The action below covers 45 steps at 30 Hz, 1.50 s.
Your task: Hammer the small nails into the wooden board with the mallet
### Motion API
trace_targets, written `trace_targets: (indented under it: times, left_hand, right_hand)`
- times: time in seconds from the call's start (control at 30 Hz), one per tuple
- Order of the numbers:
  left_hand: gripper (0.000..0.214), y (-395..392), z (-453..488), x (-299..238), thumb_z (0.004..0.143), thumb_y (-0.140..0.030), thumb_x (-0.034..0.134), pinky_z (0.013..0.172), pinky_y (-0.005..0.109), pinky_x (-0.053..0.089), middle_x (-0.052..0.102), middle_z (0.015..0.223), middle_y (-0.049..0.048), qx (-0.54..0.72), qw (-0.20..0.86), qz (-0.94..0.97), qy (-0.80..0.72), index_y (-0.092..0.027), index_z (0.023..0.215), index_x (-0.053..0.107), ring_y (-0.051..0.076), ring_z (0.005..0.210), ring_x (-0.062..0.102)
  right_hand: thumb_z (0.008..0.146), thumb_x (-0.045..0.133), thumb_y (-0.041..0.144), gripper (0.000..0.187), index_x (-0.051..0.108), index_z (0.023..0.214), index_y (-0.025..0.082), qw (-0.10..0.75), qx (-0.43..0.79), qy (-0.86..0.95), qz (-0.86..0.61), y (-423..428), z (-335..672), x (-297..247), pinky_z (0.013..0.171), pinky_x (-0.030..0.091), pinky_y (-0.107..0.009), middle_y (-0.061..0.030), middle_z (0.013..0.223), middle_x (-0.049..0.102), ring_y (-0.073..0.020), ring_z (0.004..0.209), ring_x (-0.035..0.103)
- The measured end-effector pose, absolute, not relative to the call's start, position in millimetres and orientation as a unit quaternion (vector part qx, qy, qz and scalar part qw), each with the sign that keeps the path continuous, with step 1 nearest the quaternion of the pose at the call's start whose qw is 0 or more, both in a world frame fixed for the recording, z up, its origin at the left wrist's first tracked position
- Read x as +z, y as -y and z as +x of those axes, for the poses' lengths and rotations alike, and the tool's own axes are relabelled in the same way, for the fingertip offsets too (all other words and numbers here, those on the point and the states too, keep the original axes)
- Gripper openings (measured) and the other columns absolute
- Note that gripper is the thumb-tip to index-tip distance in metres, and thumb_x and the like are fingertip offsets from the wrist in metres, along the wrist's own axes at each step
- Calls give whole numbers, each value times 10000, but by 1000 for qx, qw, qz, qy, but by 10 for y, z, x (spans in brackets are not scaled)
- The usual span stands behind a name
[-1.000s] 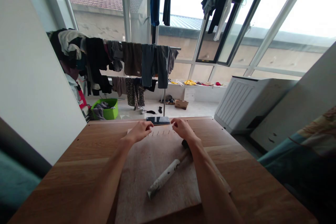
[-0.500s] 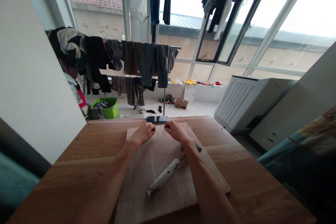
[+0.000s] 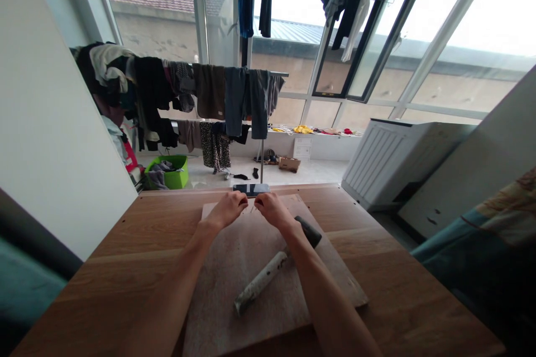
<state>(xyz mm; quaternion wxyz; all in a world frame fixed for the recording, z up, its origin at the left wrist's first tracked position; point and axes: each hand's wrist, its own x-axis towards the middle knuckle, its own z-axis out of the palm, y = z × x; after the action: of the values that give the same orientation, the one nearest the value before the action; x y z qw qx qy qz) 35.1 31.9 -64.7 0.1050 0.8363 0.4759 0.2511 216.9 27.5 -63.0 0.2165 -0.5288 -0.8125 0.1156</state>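
Over the far end of a wooden board my left hand and my right hand are close together, with a small gap between them. Both sets of fingers are pinched; whatever they may hold is too small to make out. Thin nails stand up from the board between the hands, partly hidden. A hammer lies slantwise on the board, its pale worn handle toward me. My right forearm crosses above it and hides its middle, while the dark head shows to the right.
Under the board is a wood-grain table. A phone rests at its far edge. Beyond are a drying rack with clothes, a green basket, a cardboard box and a white appliance. A curtain hangs at the right.
My right hand has moved left, closer to my left hand, with fingers still pinched. More of the hammer's head now shows beside my right forearm. My left hand has hardly moved.
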Motion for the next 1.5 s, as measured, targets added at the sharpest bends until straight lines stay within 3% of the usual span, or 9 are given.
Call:
trace_targets:
  times: [0.17, 0.73, 1.0, 1.5]
  left_hand:
    - [145, -318, 314, -636, 864, -123, 575, 788, 272, 475, 713, 838, 56, 255, 112, 835, -474, -159, 833, 711, 194, 825, 657]
    - [175, -307, 254, -581, 826, -134, 549, 719, 253, 462, 711, 801, 47, 224, 148, 842, -468, -164, 808, 721, 180, 751, 647]
    - [133, -196, 264, -395, 832, -265, 610, 623, 247, 425, 691, 736, 20, 185, 203, 840, -467, -167, 794, 692, 174, 695, 633]
    - [121, -50, 320, -220, 848, -246, 570, 579, 238, 410, 660, 699, 9, 131, 240, 845, -459, -174, 814, 661, 165, 664, 618]
  right_hand:
    - [893, 592, 133, 187, 778, 874, 128, 209, 123, 815, -527, -253, 2083, -670, 740, 425, -243, -115, 874, 756, -178, 800, 657]
    - [886, 552, 112, 208, 759, 880, 128, 235, 141, 823, -498, -218, 2078, -604, 768, 423, -255, -105, 879, 746, -178, 819, 642]
    - [812, 587, 75, 181, 746, 844, 155, 197, 215, 838, -461, -155, 2272, -428, 609, 415, -194, -14, 668, 713, -123, 638, 637]
    - [817, 593, 81, 117, 681, 814, 158, 176, 310, 824, -441, -113, 2305, -396, 520, 453, -154, 8, 630, 693, -113, 572, 685]
